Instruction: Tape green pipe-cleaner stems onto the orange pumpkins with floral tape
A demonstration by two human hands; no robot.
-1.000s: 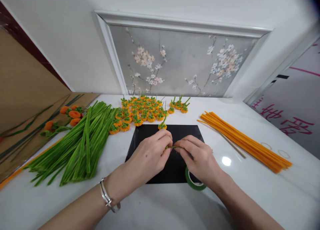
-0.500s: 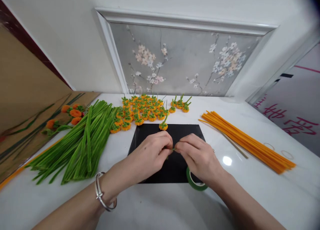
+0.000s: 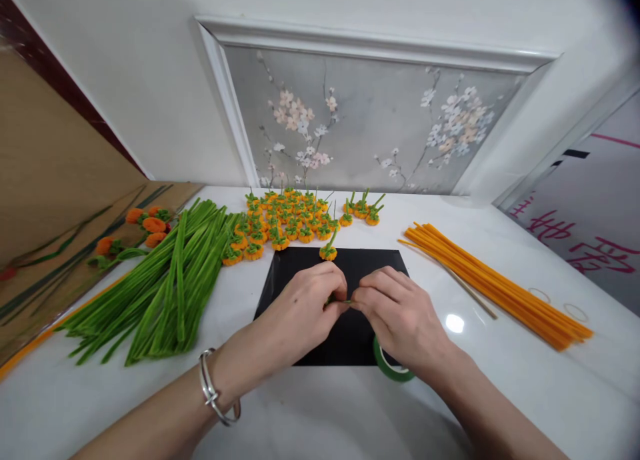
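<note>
Over a black mat [image 3: 360, 267], my left hand [image 3: 309, 299] and my right hand [image 3: 403, 310] face each other a short gap apart. Both are closed in a pinch on a thin green strand [image 3: 345, 303] that spans the gap; most of it is hidden by the fingers. A roll of green tape [image 3: 385, 365] lies partly under my right hand. Just beyond my left hand, a small orange pipe-cleaner flower [image 3: 328, 252] with a green stem stands on the mat's far edge.
Many similar orange flowers [image 3: 290, 217] crowd the back, with several more [image 3: 363, 210] to their right. Green pipe cleaners [image 3: 170, 280] are heaped at left, orange pipe cleaners [image 3: 495, 283] at right. Finished-looking orange blooms [image 3: 153, 225] lie at far left. A wall panel [image 3: 370, 120] stands behind.
My right hand has shifted very slightly right, widening the gap between the hands a little. My left wrist has turned slightly, and the view has moved a touch.
</note>
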